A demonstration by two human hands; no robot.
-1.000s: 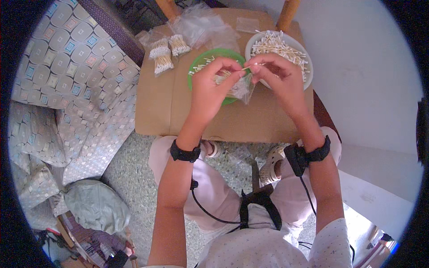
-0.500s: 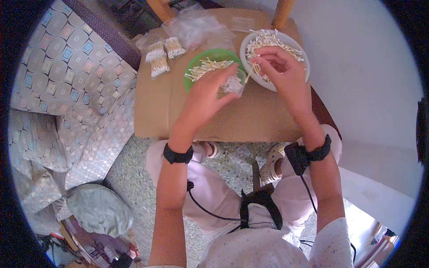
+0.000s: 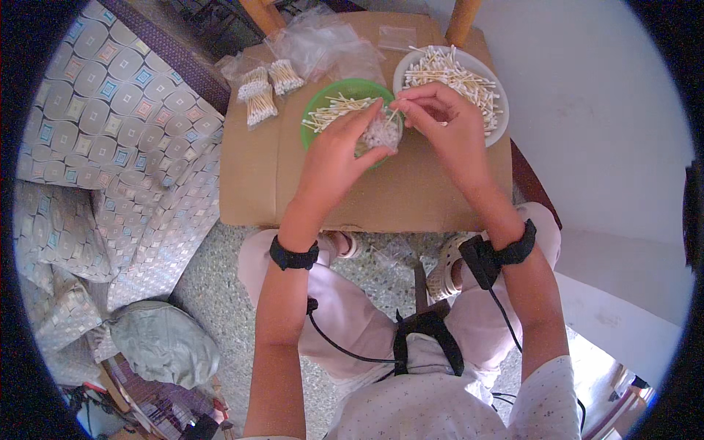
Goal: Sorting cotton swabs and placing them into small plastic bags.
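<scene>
My left hand [image 3: 343,143] is closed round a small clear plastic bag [image 3: 382,136] packed with cotton swabs, white tips showing. It is held over the near right part of a green bowl [image 3: 312,107] with loose swabs in it. The fingertips of my right hand [image 3: 444,121] pinch a cotton swab [image 3: 394,111] at the mouth of the bag. Beyond my right hand stands a white bowl [image 3: 503,121], heaped with swabs [image 3: 451,73]. The lower part of the bag is partly hidden by my left fingers.
Filled swab bags [image 3: 261,103] lie at the left of the cardboard-topped surface [image 3: 253,176]. Clear empty bags [image 3: 323,44] are heaped at the back, one small bag [image 3: 397,37] apart. Wooden legs [image 3: 463,22] rise behind. A white wall is right, patterned fabric [image 3: 121,95] left.
My right hand has moved left from the white bowl to the bag, bringing a cotton swab with it. My left hand keeps hold of the bag in nearly the same place.
</scene>
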